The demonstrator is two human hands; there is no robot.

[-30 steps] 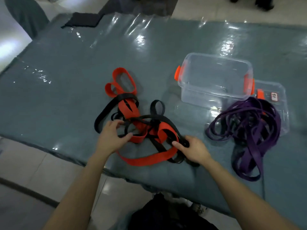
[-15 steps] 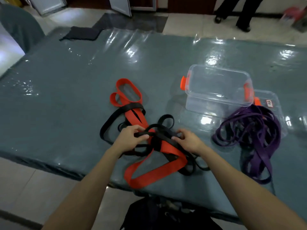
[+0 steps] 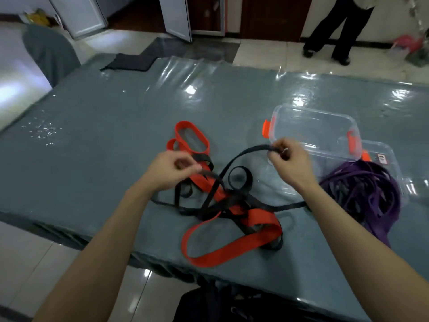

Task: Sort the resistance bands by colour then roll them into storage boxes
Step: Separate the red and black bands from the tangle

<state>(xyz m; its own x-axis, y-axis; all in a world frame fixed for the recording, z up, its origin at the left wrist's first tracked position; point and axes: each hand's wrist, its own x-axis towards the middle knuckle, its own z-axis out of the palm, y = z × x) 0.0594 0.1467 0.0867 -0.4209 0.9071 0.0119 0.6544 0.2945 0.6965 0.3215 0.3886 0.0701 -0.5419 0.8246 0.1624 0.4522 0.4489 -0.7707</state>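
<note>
Black band (image 3: 234,159) is pinched at one end by the right hand (image 3: 289,162) and further along by the left hand (image 3: 168,170), lifted off a messy tangle with the red bands (image 3: 232,242). Right of that tangle, purple bands (image 3: 362,191) are piled against the clear box (image 3: 313,133).

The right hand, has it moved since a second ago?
Yes. The right hand has lifted from the tangle's near edge toward the clear box, pulling a black band.
</note>
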